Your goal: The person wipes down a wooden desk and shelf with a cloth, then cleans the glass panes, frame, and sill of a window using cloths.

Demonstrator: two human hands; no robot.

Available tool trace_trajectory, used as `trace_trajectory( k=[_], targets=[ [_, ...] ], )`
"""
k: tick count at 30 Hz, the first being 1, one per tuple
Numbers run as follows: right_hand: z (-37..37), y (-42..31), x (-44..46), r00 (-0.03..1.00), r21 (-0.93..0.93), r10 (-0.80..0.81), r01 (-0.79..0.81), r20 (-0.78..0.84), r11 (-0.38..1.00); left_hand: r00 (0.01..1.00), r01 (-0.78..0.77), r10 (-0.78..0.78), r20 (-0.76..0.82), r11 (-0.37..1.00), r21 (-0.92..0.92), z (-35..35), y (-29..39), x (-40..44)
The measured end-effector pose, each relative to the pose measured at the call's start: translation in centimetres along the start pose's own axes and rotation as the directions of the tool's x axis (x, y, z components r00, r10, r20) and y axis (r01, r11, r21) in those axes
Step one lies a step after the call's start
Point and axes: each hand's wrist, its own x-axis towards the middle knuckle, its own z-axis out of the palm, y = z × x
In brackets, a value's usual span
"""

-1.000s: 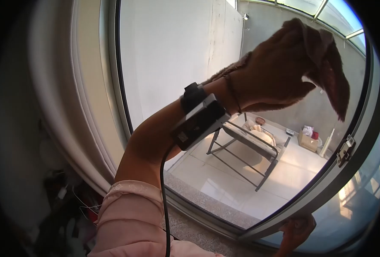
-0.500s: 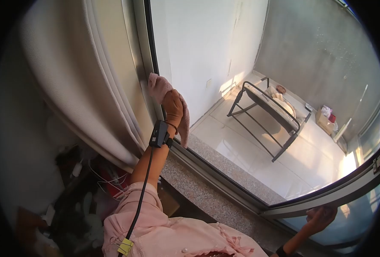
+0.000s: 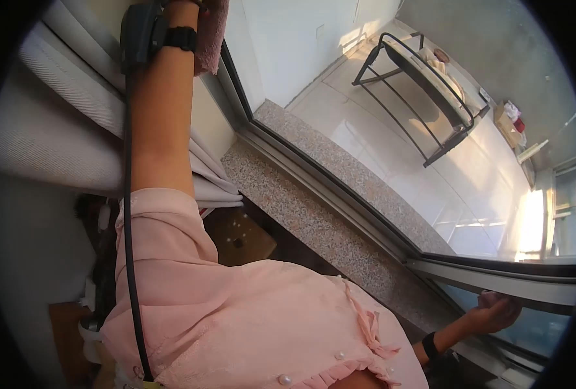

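At the top left, my left forearm reaches up past the curtain [image 3: 74,110], and the hand itself is cut off by the upper edge. A pink cloth [image 3: 211,39] hangs beside that wrist, next to the window's side frame. Lower right, my right hand [image 3: 495,312] has its fingers curled against the underside of the window frame [image 3: 528,289]; the fingertips are partly hidden there. The window glass lies between the two arms.
A speckled stone sill [image 3: 314,223] runs under the window track. Behind the glass are a dark metal-framed folding chair [image 3: 424,84] and a cardboard box [image 3: 506,126] on a tiled floor. A black cable runs along my left arm.
My left arm swung from the right over to the window's left side, then up, taking the cloth along. The view has tilted down. My right hand stays at the frame.
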Motion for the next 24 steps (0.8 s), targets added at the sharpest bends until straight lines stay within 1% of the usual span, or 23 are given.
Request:
trace_trajectory(
  k=[1,2,3,4,5,6,7,8,9,10,11,14,15,16,18,19,20,21,22,23,24],
  targets=[
    [0.2,-0.9,-0.1,0.969,0.234,0.248,-0.243,0.007,0.941,0.971,0.164,-0.184,0.151,0.977,0.136,-1.2,-0.5,-4.1],
    [0.2,-1.1,0.0,0.946,0.259,0.322,-0.319,0.033,0.912,0.666,0.264,-0.469,0.580,0.876,0.405,-4.6,0.5,-6.7],
    [0.1,-1.4,0.1,0.917,0.282,0.394,-0.394,0.060,0.875,0.952,0.242,-0.220,0.213,0.967,-0.085,-3.9,3.1,-11.0],
    [0.1,-1.6,0.2,0.882,0.301,0.463,-0.466,0.086,0.832,0.938,0.301,-0.271,0.216,0.945,-0.125,-4.7,4.1,-14.4],
    [0.0,-2.0,0.8,0.796,0.496,0.589,-0.570,0.139,0.655,0.838,0.466,-0.425,0.341,0.884,-0.043,-6.4,5.5,-18.0],
    [-0.2,-2.6,1.5,0.692,0.651,0.689,-0.628,0.217,0.426,0.765,0.526,-0.504,0.402,0.848,0.063,-7.8,7.4,-20.6],
    [-0.5,-3.8,2.8,0.646,0.653,0.721,-0.663,0.250,0.367,0.588,0.688,-0.675,0.447,0.707,0.162,-9.0,9.4,-22.7],
    [-0.6,-4.0,2.9,0.609,0.666,0.743,-0.679,0.277,0.309,0.367,0.833,-0.820,0.438,0.500,0.238,-9.6,10.7,-25.1],
    [-0.3,-3.0,1.8,0.737,0.640,0.642,-0.600,0.209,0.480,0.233,0.865,-0.900,0.368,0.365,0.345,-10.0,12.5,-27.4],
    [0.1,-1.9,1.0,0.795,0.619,0.580,-0.549,0.180,0.561,0.223,0.868,-0.900,0.375,0.359,0.344,-10.3,14.7,-28.5],
    [0.4,-1.0,0.2,0.845,0.597,0.513,-0.490,0.149,0.635,0.176,0.892,-0.896,0.407,0.320,0.319,-11.0,17.1,-29.2],
    [0.2,-0.3,-0.6,0.825,0.652,0.513,-0.526,0.237,0.546,0.051,0.945,-0.861,0.505,0.206,0.256,-13.9,25.2,-29.9],
    [0.1,-0.6,-0.3,0.834,0.507,0.511,-0.539,0.208,0.672,0.054,0.953,-0.856,0.514,0.198,0.229,-14.6,28.4,-29.0],
    [0.1,-0.3,-0.7,0.830,0.457,0.519,-0.550,0.205,0.700,0.057,0.961,-0.851,0.523,0.189,0.203,-15.2,31.6,-28.2],
    [0.2,0.4,-1.4,0.822,0.350,0.533,-0.568,0.199,0.745,0.115,0.964,-0.857,0.502,0.218,0.151,-15.0,33.5,-28.8],
    [0.2,0.3,-1.5,0.839,0.451,0.501,-0.539,0.213,0.711,0.152,0.951,-0.825,0.544,0.272,0.147,-15.1,32.4,-29.8],
    [0.4,0.0,-1.6,0.841,0.449,0.503,-0.534,0.200,0.716,0.189,0.934,-0.791,0.581,0.328,0.142,-15.0,31.3,-30.8],
    [0.4,-0.3,-1.8,0.843,0.413,0.503,-0.533,0.190,0.738,0.286,0.834,-0.778,0.560,0.490,0.254,-14.6,29.1,-32.1],
    [0.2,-1.2,-1.4,0.862,0.356,0.472,-0.506,0.184,0.785,0.299,0.818,-0.783,0.546,0.505,0.277,-13.8,26.2,-30.6],
    [0.0,-1.9,-1.1,0.890,0.296,0.420,-0.455,0.178,0.840,0.261,0.844,-0.807,0.530,0.457,0.281,-12.9,23.2,-28.9],
    [-0.2,-2.1,-0.9,0.922,0.220,0.339,-0.376,0.188,0.900,0.203,0.872,-0.832,0.516,0.393,0.292,-12.0,20.5,-27.0]
  ],
)
